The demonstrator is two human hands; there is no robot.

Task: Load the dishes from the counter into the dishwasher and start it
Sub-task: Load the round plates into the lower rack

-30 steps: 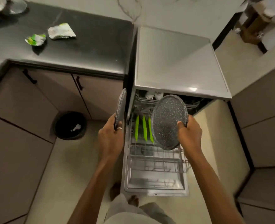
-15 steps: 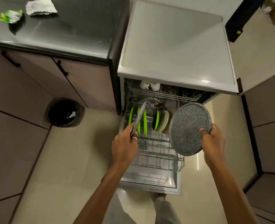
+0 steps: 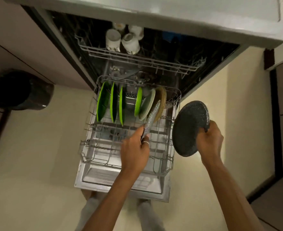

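- The left hand (image 3: pixel 135 152) grips a speckled plate (image 3: pixel 151 118) by its lower edge, with the thumb on one face and the fingers curled round the other. A ring (image 3: pixel 145 142) shows on one finger.
- This plate is held on edge and tilted over the right part of the lower rack (image 3: pixel 85 142). Its upper rim is just beside a brown plate (image 3: pixel 161 100); I cannot tell whether the two touch, or whether the plate sits between the wires.
- The right hand (image 3: pixel 209 139) holds a second speckled plate (image 3: pixel 189 129) by its right rim, fingers curled round the edge. The plate is in the air just outside the right side of the rack, its flat face towards the camera.
- The lower rack sits out over the open door (image 3: pixel 120 180) of the dishwasher (image 3: pixel 154 9).
- At the back of the rack, three green plates (image 3: pixel 113 102) stand upright on the left.
- To their right a fourth green plate (image 3: pixel 138 104), a pale plate (image 3: pixel 148 105) and the brown plate lean close together.
- Several white cups (image 3: pixel 113 40) are grouped on the left part of the upper rack (image 3: pixel 137 59), inside the machine.
- A dark bin (image 3: pixel 21 89) stands on the pale floor (image 3: pixel 37 164), to the left of the dishwasher and against the cupboard fronts.
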